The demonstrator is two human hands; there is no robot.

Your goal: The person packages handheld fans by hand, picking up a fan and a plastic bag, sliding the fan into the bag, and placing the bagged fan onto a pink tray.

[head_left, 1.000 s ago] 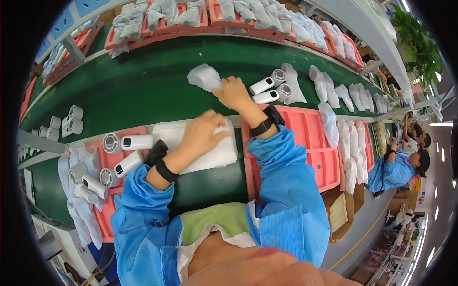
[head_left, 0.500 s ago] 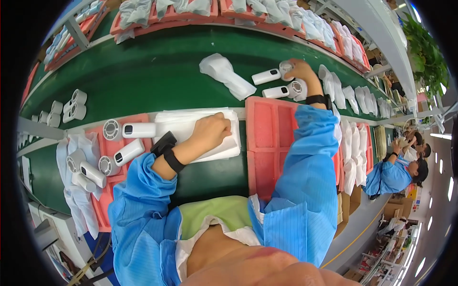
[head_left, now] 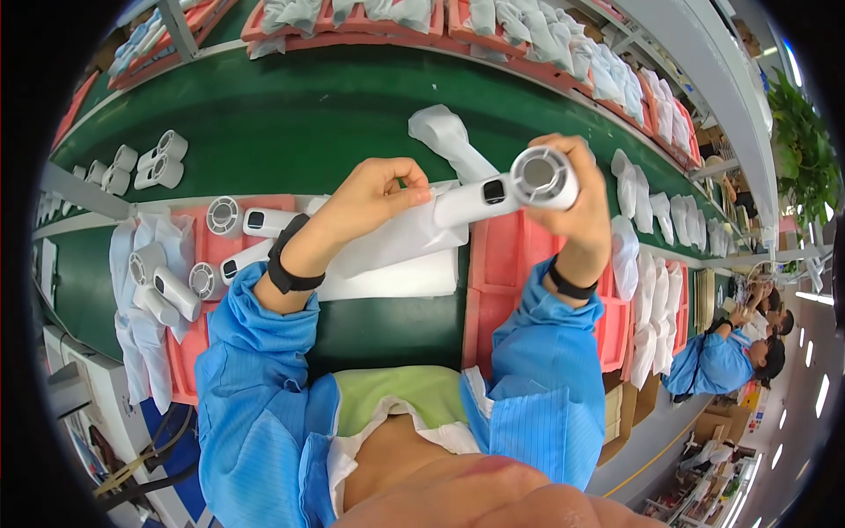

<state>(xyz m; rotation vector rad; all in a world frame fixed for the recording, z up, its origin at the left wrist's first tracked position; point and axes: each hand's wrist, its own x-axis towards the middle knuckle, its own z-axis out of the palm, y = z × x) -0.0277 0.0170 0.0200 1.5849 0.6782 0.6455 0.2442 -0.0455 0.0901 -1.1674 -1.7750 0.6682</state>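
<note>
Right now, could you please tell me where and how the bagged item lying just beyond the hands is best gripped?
I would probably take the bagged item by its wide, rounded end, pinching across it from the left: bare green table surrounds that end, while the narrower end points toward the right hand and the white device it holds.

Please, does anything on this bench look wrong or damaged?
No spill or damage shows, including on the white device in the right hand. Only one filled bag lies slantwise, apart from the row of bags at the right, so it looks slightly askew.
</note>
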